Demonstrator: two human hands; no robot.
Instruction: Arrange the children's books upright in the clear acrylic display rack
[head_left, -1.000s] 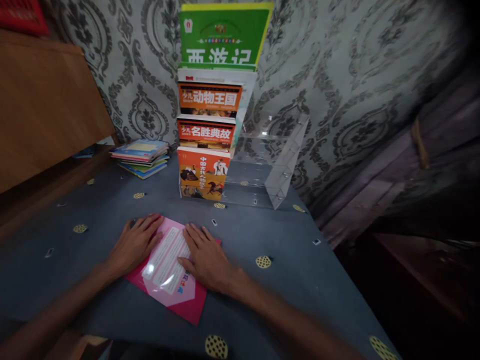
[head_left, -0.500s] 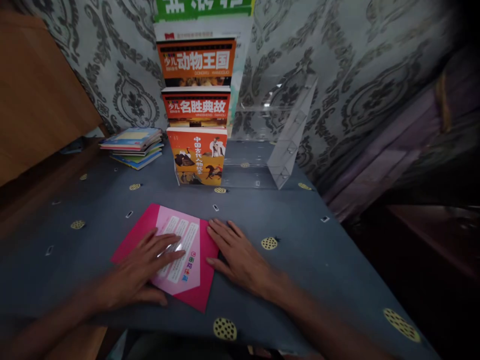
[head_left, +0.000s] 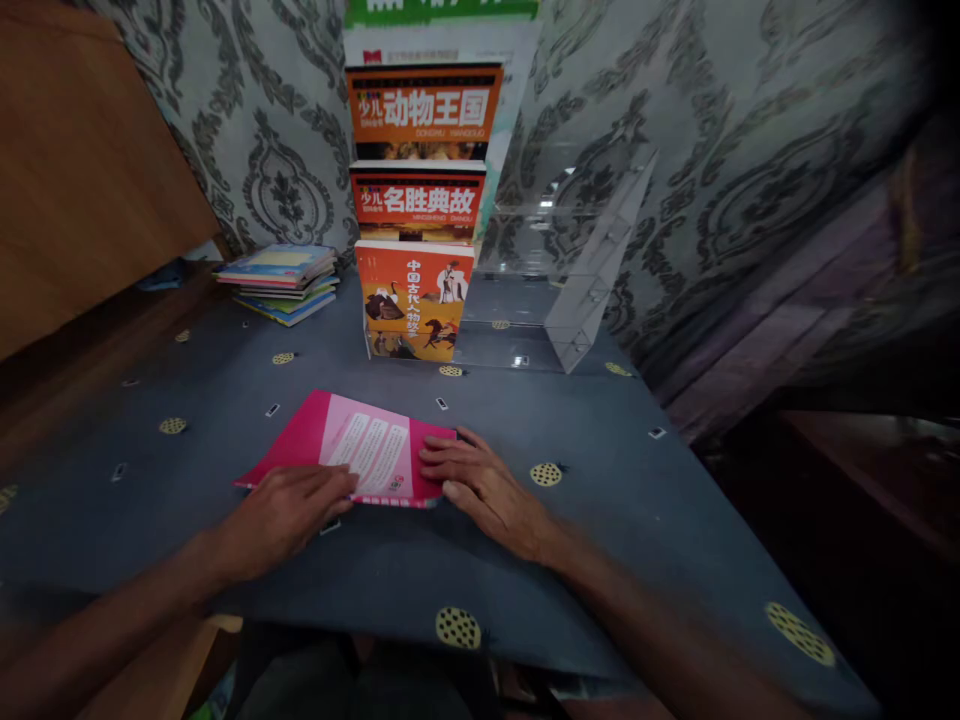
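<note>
A pink book [head_left: 367, 455] with a magenta border lies in front of me, its near edge lifted off the table so that its lettered edge faces me. My left hand [head_left: 289, 510] is closed on that near edge, thumb hidden underneath. At the right end of the book, my right hand [head_left: 487, 490] has its fingers over the magenta cover and its thumb by the near corner. Beyond the book stands a clear acrylic rack [head_left: 592, 285]. Its left column holds an orange storybook [head_left: 416, 300], a red book [head_left: 420, 203] and an orange-brown book [head_left: 427, 108] in steps.
Behind these, a tall green and white book [head_left: 450, 42] leans at the top of the rack. A stack of several thin books [head_left: 281, 275] sits at the back left. The blue-grey tablecloth [head_left: 600, 520] has a pineapple print. Wooden furniture [head_left: 90, 170] borders the left.
The book's near edge has tilted up from lying flat. My left hand has gone from spread over the cover to gripping that edge. The view has shifted slightly.
</note>
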